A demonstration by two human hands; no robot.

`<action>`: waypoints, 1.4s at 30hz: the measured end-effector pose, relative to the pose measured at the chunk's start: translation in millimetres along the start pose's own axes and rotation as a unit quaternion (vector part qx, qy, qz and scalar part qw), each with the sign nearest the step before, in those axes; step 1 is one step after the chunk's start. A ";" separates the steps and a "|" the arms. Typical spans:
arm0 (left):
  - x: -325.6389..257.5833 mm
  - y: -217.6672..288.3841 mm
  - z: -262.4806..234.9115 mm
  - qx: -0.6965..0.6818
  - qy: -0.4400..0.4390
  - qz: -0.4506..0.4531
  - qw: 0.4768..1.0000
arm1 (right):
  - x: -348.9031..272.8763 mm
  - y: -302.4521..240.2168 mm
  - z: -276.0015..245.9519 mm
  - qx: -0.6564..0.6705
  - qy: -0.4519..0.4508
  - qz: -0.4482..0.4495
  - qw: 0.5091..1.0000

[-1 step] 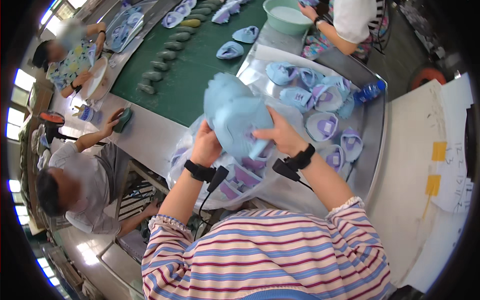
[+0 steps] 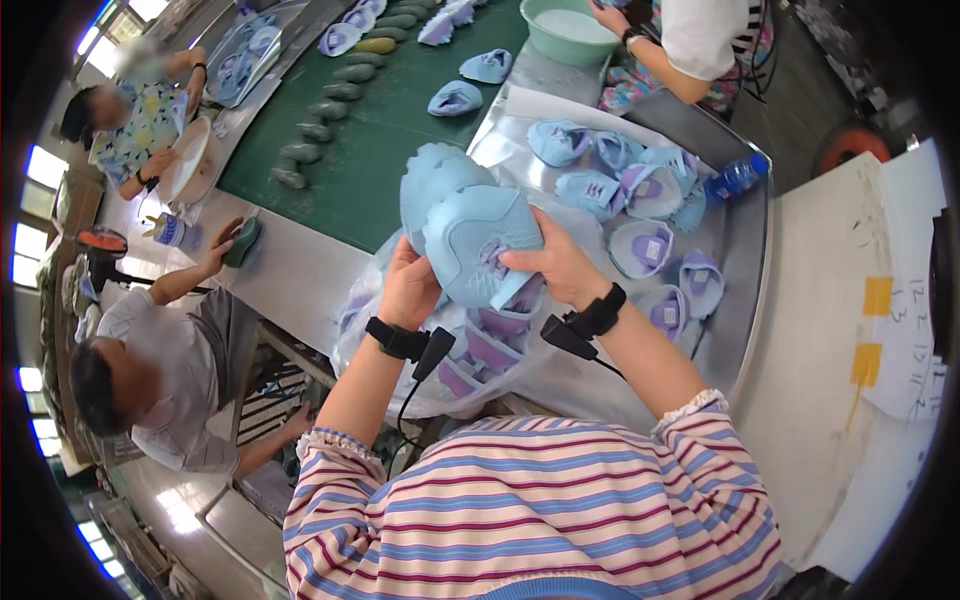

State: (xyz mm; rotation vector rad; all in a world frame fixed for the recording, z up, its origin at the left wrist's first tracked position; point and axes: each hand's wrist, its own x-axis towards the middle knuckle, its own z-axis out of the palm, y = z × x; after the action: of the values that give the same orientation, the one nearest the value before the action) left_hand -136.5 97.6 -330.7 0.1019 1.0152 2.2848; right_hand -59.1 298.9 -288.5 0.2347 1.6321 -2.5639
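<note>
Both my hands hold a small stack of light blue shoe uppers (image 2: pixel 485 235) with scalloped edges and purple lace parts, above the table edge. My left hand (image 2: pixel 408 290) grips the stack's near left side, its fingers hidden beneath. My right hand (image 2: pixel 562 265) is closed on the right side, thumb lying over the purple lace area. Below them, an open clear plastic bag (image 2: pixel 400 385) holds more blue and purple shoe uppers (image 2: pixel 490 350). To the right, several finished-looking uppers (image 2: pixel 642 248) lie on a metal tray (image 2: pixel 735 330).
Dark green shoe lasts (image 2: pixel 322 132) line the green table surface (image 2: pixel 400 165), near two blue uppers (image 2: pixel 455 98). A blue bottle (image 2: pixel 735 180) lies at the tray's right edge. Co-workers sit at left (image 2: pixel 185 370) and far left (image 2: pixel 135 140); another, far right (image 2: pixel 690 50), is beside a green basin (image 2: pixel 570 32).
The held uppers, smeared by motion before, are now sharper and slightly farther left, with more purple lace area showing. Both hands keep their grip.
</note>
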 end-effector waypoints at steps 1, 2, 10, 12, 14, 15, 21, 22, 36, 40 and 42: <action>0.3 -1.6 4.8 0.040 0.005 0.004 0.999 | -3.0 -0.3 -3.3 -0.020 -0.002 -0.008 1.000; -0.7 -1.6 10.5 0.081 0.010 0.010 0.997 | -7.6 0.4 -6.4 -0.040 -0.005 -0.015 0.999; 19.8 20.4 29.7 -0.010 0.060 0.010 0.998 | -32.3 14.2 -17.6 -0.516 -0.035 -0.460 0.722; 24.7 24.2 37.5 -0.035 0.076 0.045 0.995 | -42.7 13.7 -21.6 -0.523 -0.056 -0.490 0.695; 28.2 33.4 31.5 -0.021 0.062 0.089 0.994 | -45.2 8.5 -24.2 -0.505 -0.070 -0.464 0.724; 29.0 36.7 28.5 -0.014 0.055 0.111 0.992 | -47.3 -0.7 -21.0 -0.482 -0.075 -0.425 0.763; 23.8 34.1 32.0 0.111 -0.018 0.046 0.993 | -25.8 -25.1 -28.6 0.128 -0.010 0.059 0.990; 18.5 34.3 39.9 0.127 -0.032 0.023 0.991 | -14.1 -37.9 -29.2 0.213 -0.020 0.137 0.967; 49.4 56.6 -27.1 0.133 0.036 0.083 0.987 | 44.1 -35.4 -144.1 0.061 0.176 -0.026 0.982; 54.3 60.8 -59.6 0.145 0.096 0.080 0.981 | 62.1 -36.2 -159.3 -0.117 0.299 -0.019 0.947; 57.2 70.6 -69.3 0.178 0.121 0.102 0.971 | 65.2 -39.5 -201.2 -0.163 0.317 -0.007 0.934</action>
State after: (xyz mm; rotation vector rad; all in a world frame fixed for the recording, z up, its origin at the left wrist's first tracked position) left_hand -240.0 50.2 -340.3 0.0799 1.6031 2.3106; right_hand -113.6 498.2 -348.7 1.1126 2.2213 -2.2932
